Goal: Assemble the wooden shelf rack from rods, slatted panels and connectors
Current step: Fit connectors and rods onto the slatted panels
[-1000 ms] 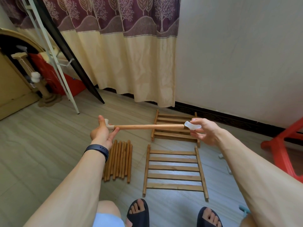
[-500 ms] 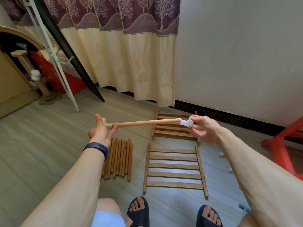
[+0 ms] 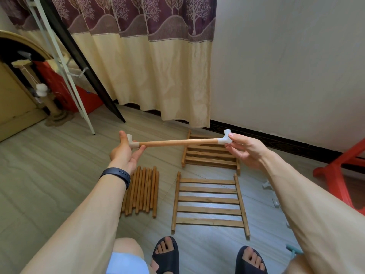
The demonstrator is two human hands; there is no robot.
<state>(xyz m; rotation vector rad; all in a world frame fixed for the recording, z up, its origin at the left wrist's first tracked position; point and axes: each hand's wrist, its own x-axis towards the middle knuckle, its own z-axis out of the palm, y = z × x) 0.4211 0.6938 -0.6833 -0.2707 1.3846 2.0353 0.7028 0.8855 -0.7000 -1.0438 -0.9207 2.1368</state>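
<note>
Rod [image 3: 178,142] mid-frame, left hand [image 3: 123,153] pinching its left connector [image 3: 132,142], right hand [image 3: 246,151] pinching its right connector [image 3: 225,138].

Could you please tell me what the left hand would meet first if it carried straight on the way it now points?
Probably the curtain: the left hand, holding a white connector, points forward toward its hem, just right of the leaning dark board. Depth is unclear, so this is a judgement.
</note>
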